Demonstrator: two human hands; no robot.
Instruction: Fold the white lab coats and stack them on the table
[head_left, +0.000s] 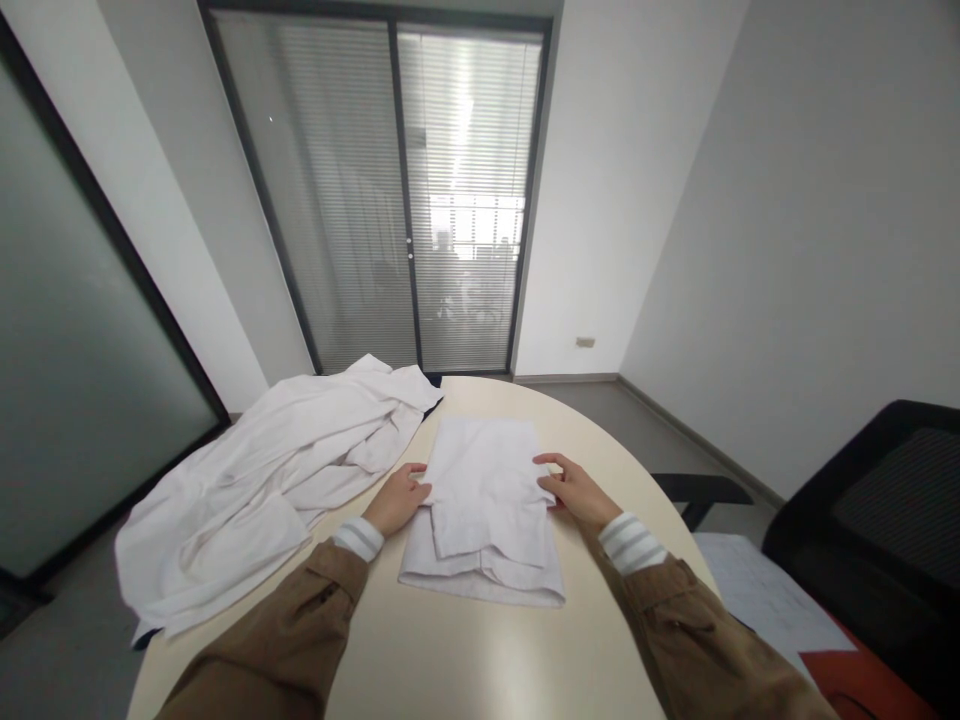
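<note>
From afar I see left hand (399, 502) and right hand (579, 492) apparently pinching the folded white cloth (487, 485), the white heap (262, 480) lying unfolded.

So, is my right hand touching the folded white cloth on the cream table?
Touching: the head view shows your right hand with its fingertips on the right edge of the folded white cloth.

White walls (622, 150), grey floor (626, 415), black chair (885, 510)
</note>
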